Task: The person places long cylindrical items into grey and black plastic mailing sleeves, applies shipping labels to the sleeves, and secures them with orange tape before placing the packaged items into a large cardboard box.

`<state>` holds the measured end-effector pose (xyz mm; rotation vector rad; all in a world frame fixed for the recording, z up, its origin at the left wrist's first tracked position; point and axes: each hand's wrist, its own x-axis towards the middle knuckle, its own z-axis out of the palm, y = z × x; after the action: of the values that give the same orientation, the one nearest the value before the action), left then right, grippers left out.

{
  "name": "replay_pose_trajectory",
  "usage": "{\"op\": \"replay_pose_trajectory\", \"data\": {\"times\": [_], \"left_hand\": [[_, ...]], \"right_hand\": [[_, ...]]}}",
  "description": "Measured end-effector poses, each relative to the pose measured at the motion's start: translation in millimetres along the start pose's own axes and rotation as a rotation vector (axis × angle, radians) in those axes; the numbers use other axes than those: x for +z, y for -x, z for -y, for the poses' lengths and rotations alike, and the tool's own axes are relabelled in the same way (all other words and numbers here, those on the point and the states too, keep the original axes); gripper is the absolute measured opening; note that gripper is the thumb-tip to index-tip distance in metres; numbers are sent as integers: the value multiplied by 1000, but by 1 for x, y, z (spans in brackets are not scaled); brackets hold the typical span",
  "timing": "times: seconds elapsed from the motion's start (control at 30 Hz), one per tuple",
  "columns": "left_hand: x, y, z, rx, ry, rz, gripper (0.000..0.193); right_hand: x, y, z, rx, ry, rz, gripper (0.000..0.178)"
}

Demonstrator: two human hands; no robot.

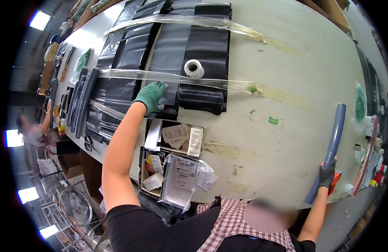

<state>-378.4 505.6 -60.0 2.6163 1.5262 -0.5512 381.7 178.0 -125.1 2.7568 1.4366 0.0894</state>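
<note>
Workshop; long worktable [278, 168]; black plastic sheets [206, 46]; co-worker [50, 138]

White table [286, 147] is running under and past both hands. Black plastic sheets [168, 50] are lying in stacks at the left hand [151, 98], stretching away beyond it. Clear bands [168, 76] are crossing them, ends sticking to the tabletop right of that hand. Grey rolls [87, 101] are lying left of it, scissors [88, 143] nearer the body, same side. Open box [184, 148] of paper tags [176, 132] is sitting just bodyward of the left hand. Green scrap [273, 121] is lying between the hands. Beyond the right hand [327, 175], a green bundle [360, 107] in clear plastic is lying; red strip [366, 156] is lying right of that hand.
</note>
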Motion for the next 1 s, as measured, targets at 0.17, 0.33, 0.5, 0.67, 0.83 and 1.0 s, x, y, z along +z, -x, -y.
{"op": "replay_pose_trajectory", "data": {"times": [0.17,0.33,0.5,0.67,0.83,1.0], "left_hand": [[39,-7,17,-116,111,-254,29],[47,22,48,-402,746,-405,22],[55,23,55,-488,826,-406,23],[81,21,39,-470,894,-402,23],[73,25,24,-582,834,-463,25],[65,32,20,-515,800,-474,23]], "right_hand": [[5,-1,-3,-108,68,-126,81],[-105,37,128,-488,-339,-263,56],[-104,55,205,-611,-673,-10,18],[-146,79,374,-1091,-899,333,30],[-110,80,542,-1231,-902,538,40],[-69,91,644,-1208,-853,509,40]]}}
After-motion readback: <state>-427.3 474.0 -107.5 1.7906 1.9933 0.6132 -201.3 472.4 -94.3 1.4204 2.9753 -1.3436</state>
